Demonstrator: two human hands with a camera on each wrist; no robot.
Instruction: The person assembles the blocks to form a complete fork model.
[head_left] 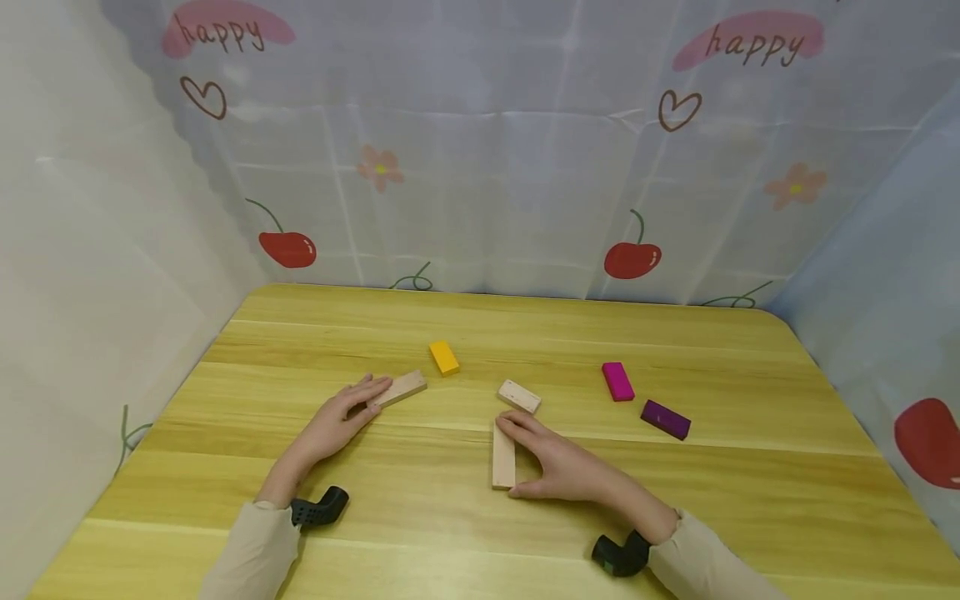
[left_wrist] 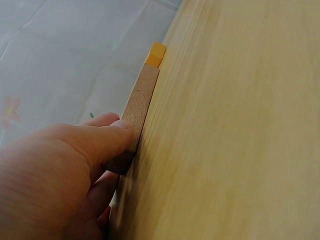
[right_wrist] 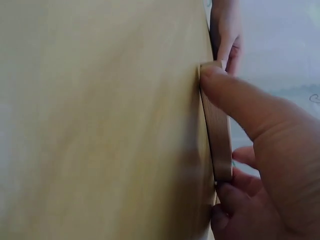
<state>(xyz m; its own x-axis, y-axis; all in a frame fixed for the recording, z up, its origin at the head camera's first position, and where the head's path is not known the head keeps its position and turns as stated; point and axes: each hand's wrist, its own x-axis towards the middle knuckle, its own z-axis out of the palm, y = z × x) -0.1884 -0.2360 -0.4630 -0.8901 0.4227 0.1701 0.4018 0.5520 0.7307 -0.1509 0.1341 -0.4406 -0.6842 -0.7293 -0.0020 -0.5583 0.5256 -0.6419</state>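
My left hand lies on the left half of the table and pinches the near end of a long plain wooden block between thumb and fingers. In the left wrist view that block lies flat, its far end pointing toward a yellow block. My right hand spans a second long plain wooden block near the middle, thumb at its near end and fingertips at its far end. The right wrist view has the thumb pressed to one end of this block. Just beyond those fingers lies a shorter plain wooden block.
The yellow block lies beyond the left hand's block. Off to the right are a magenta block and a purple block. A printed curtain hangs along the back edge of the wooden table, with more sheeting at both sides.
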